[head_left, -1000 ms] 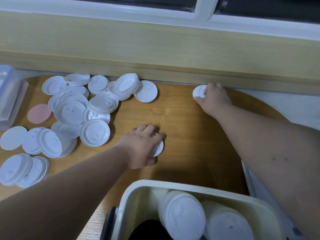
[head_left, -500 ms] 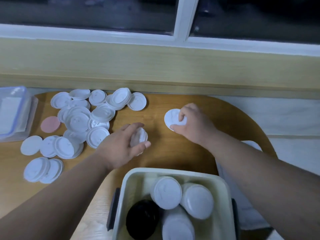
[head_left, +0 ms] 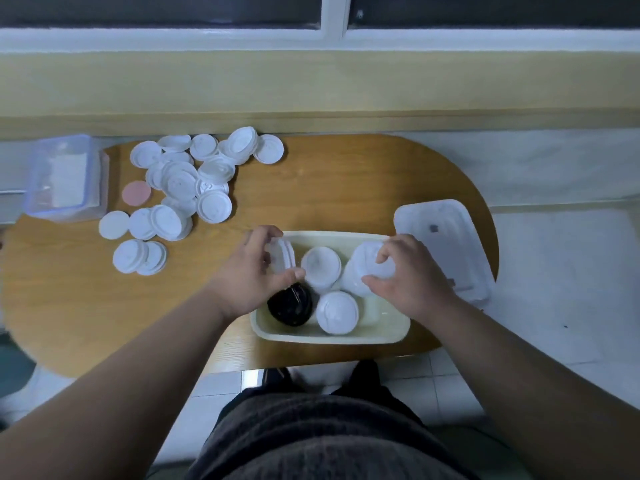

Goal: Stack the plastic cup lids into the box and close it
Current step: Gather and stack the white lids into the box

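Both hands hover over the box (head_left: 332, 336), each curled round white lids. The left hand (head_left: 249, 275) pinches a small stack (head_left: 282, 254) edge-on; the right hand (head_left: 408, 282) grips what looks like a few more lids (head_left: 367, 268), though they are blurred. Packed stacks (head_left: 320, 268) stand between the two hands. Many loose lids (head_left: 194, 188) lie on the surface (head_left: 329, 188) well left of the left hand. The box cover (head_left: 440, 244) lies just right of the right hand, so the box is not yet closed.

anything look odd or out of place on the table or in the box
One pink disc lies among the scattered white lids, and one black stack sits in the box among white stacks.
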